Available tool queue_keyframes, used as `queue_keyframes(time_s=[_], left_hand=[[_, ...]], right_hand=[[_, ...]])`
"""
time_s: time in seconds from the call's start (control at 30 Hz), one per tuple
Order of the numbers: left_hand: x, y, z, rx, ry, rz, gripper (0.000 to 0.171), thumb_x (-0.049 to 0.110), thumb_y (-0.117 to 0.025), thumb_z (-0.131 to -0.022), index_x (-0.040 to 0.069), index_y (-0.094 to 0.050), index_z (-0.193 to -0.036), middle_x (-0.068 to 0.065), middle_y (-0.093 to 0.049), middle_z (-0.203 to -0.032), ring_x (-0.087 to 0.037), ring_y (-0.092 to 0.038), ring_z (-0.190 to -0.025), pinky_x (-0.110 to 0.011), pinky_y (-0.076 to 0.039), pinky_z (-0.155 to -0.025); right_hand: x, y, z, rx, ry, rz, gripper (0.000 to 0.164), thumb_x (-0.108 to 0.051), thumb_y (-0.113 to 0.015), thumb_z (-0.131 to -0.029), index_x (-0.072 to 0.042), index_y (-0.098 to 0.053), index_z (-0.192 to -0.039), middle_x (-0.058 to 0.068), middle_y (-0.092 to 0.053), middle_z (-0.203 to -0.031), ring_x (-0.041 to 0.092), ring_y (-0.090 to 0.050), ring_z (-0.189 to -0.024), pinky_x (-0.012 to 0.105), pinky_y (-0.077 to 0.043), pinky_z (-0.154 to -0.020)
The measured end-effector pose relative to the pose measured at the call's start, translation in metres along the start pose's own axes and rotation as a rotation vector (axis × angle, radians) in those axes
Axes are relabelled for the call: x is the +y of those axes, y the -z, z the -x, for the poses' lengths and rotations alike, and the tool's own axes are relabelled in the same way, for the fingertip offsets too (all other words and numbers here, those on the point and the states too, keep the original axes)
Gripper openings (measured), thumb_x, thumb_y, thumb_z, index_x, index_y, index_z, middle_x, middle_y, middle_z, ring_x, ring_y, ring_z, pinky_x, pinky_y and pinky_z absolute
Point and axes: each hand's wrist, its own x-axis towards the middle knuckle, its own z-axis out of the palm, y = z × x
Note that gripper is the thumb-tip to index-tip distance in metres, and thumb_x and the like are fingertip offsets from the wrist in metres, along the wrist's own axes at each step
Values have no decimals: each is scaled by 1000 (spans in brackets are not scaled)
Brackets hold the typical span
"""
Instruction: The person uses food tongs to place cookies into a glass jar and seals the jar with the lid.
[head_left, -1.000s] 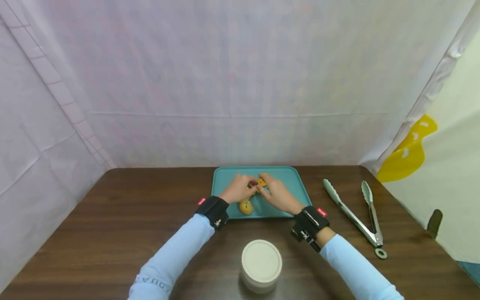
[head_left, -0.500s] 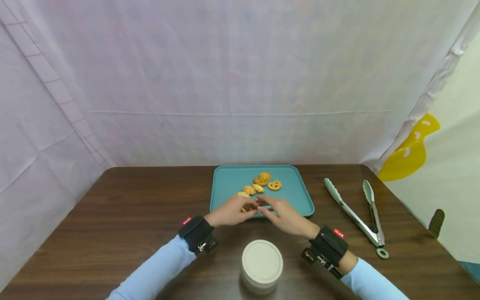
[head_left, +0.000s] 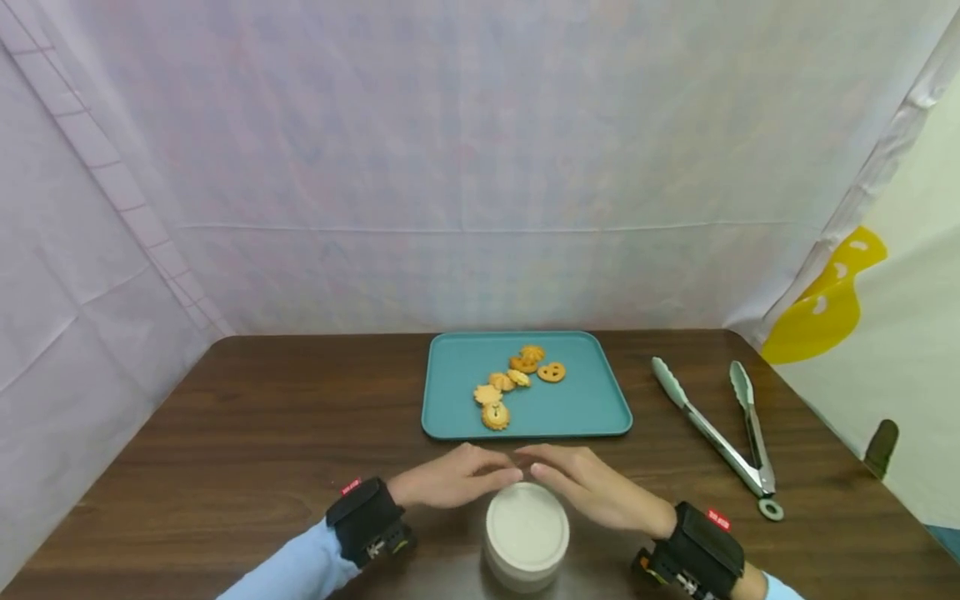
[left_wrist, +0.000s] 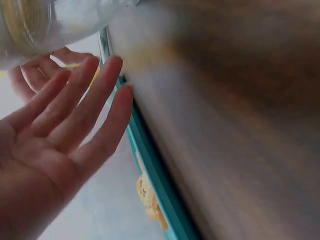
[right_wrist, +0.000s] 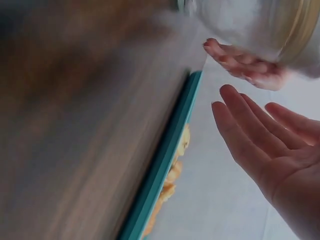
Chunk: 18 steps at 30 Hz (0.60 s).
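Observation:
A clear jar point(left_wrist: 65, 25) with a white lid point(head_left: 527, 527) stands upright on the table near its front. My left hand point(head_left: 457, 477) is just behind the jar on its left, fingers extended with slight bend and holding nothing. On the other side my right hand point(head_left: 596, 487) mirrors it, its fingers point(right_wrist: 250, 120) loosely straight beside the glass. Both sets of fingertips come close together behind the lid. Farther back lies a teal tray point(head_left: 592, 408) bearing several cookies point(head_left: 496, 416), among them a pretzel-shaped one point(head_left: 552, 372).
Metal tongs point(head_left: 720, 442) with pale green tips lie spread on the right of the table point(head_left: 262, 433). White cloth point(head_left: 450, 167) hangs behind the table. A yellow cutout shape point(head_left: 813, 312) is at the right edge.
Both hands have drawn back from over the cookies on the tray to the lidded jar. The cookies now lie uncovered on the tray.

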Motion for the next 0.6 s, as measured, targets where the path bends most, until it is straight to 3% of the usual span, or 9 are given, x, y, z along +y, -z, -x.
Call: queue_keyframes(time_s=[0.13, 0.23, 0.33, 0.4, 0.47, 0.6], left_hand=[[1, -2, 9, -96, -28, -8, 53, 46, -31, -94, 5, -52, -119, -2, -60, -102, -2, -53, -92, -17, -46, -78], [1, -3, 11, -152, -92, -28, 71, 58, -43, -84, 4, -40, -130, -6, -51, -125, -6, -47, -112, -20, -40, -92], [1, -5, 12, -198, -141, 16, 79, 42, -69, -74, 9, -31, -135, 0, -47, -129, -5, -43, -115, -21, -37, -96], [1, -8, 11, -211, -169, 29, 86, 27, -78, -67, 14, -29, -136, 5, -46, -129, -3, -43, -115, -21, -36, -97], [1, -12, 11, -220, -173, 60, 91, 17, -81, -63, 18, -27, -136, 8, -46, -128, -2, -44, -113, -21, -37, -96], [1, -17, 9, -206, -193, 50, 91, 18, -82, -62, 18, -27, -134, 6, -46, -128, -2, -45, -112, -20, -39, -95]], right_hand=[[-4, -3, 13, -34, 94, -19, 35, -17, -35, -97, -2, -42, -129, 9, -51, -125, 20, -49, -113, 34, -45, -91], [-6, -5, 22, -77, 143, -24, 48, -31, -39, -96, -5, -32, -136, 10, -45, -131, 21, -45, -117, 35, -44, -91], [-9, -7, 28, -108, 135, -35, 74, -49, -51, -85, -10, -21, -141, 7, -37, -137, 20, -40, -120, 37, -42, -93], [-11, -9, 30, -116, 103, -34, 89, -52, -62, -76, -12, -17, -142, 4, -33, -139, 19, -38, -122, 37, -41, -93], [-13, -12, 31, -104, 93, -11, 98, -51, -70, -69, -14, -16, -142, 2, -34, -138, 18, -39, -120, 37, -42, -93], [-16, -18, 29, -51, 100, 46, 97, -45, -75, -65, -17, -20, -139, -3, -39, -131, 14, -44, -114, 33, -44, -90]])
